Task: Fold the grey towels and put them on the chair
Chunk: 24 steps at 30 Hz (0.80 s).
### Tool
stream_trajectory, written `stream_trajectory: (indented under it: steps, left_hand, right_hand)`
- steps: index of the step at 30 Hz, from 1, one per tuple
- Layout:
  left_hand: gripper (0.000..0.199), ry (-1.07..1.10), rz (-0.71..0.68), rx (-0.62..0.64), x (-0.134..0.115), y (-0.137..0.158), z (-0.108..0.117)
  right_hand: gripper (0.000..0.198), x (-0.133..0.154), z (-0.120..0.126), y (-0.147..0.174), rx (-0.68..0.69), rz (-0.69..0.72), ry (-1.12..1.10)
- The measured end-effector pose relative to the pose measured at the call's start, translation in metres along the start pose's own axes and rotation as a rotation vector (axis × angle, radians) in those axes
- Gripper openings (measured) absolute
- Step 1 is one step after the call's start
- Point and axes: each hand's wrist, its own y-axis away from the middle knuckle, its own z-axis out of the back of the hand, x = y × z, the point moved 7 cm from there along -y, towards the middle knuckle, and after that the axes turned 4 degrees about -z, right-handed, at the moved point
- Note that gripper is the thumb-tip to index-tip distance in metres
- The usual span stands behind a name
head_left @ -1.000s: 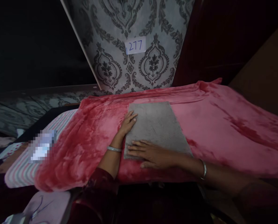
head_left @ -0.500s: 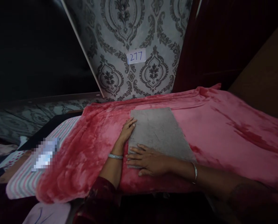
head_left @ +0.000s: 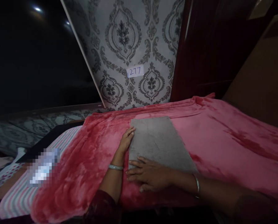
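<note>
A grey fuzzy cloth [head_left: 156, 140], roughly four-sided, lies flat on a red and pink plush blanket [head_left: 101, 155]. My left hand [head_left: 127, 139] rests at the cloth's left edge, fingers stretched out and pointing away from me, with the fingertips touching that edge. Across the cloth's near left corner lies my right hand [head_left: 150, 174], palm down with its fingers spread to the left. Part of the cloth's near edge is hidden under the right hand and forearm. Neither hand grips anything.
Beneath the blanket's left side shows a striped cloth [head_left: 17, 199], with a pixelated object [head_left: 44, 168] on it. A large dark screen [head_left: 36, 56] stands at the back left. Behind are patterned wallpaper with a "277" label [head_left: 135, 71] and a dark red panel [head_left: 199, 62].
The camera has tilted up, so the blanket, cloth and hands appear lower in the picture. Both hands stay at nearly the same places on the cloth.
</note>
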Motion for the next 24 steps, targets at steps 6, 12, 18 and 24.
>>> stream_trajectory:
  steps: [6,12,18,24]
  left_hand:
    - [0.038,-0.083,-0.007,0.017,-0.003,-0.001,0.000]
    - [0.040,-0.138,-0.025,0.046,-0.001,-0.004,0.000]
    - [0.039,-0.175,-0.048,0.046,0.002,-0.006,0.000]
    - [0.038,-0.190,-0.060,0.015,0.004,-0.006,0.001]
  right_hand:
    - [0.057,0.000,0.008,-0.004,0.018,0.004,-0.022]
    - [0.061,-0.027,0.059,0.012,-0.175,-0.140,0.032]
    - [0.067,-0.064,0.054,0.032,-0.179,-0.286,0.132]
    - [0.062,-0.079,0.054,0.034,-0.286,-0.258,0.128]
